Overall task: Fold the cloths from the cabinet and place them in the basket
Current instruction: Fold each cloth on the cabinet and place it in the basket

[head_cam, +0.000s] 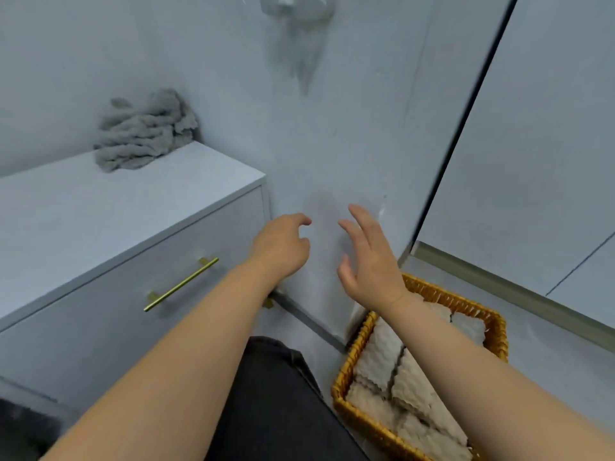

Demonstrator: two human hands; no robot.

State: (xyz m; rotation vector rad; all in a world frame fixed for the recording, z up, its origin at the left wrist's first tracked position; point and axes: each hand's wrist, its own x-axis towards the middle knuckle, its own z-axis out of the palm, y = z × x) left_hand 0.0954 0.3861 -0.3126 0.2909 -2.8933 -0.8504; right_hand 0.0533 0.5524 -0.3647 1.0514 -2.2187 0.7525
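Left hand (283,247) raised, fingers (301,221) loosely curled on nothing; right hand (369,261) beside it, fingers (359,214) spread and empty. Crumpled grey cloth (143,131) heaped on the cabinet (133,201) top against the wall (332,128); folded cloths (379,354) packed in the wicker basket (346,377) on the floor (549,344).

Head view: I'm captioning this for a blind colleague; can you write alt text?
Two bare hands hover empty before a pale wall, the left hand loosely curled, the right hand with fingers spread. Under the right arm a wicker basket holds folded beige cloths; a crumpled grey cloth lies on the white cabinet at left.
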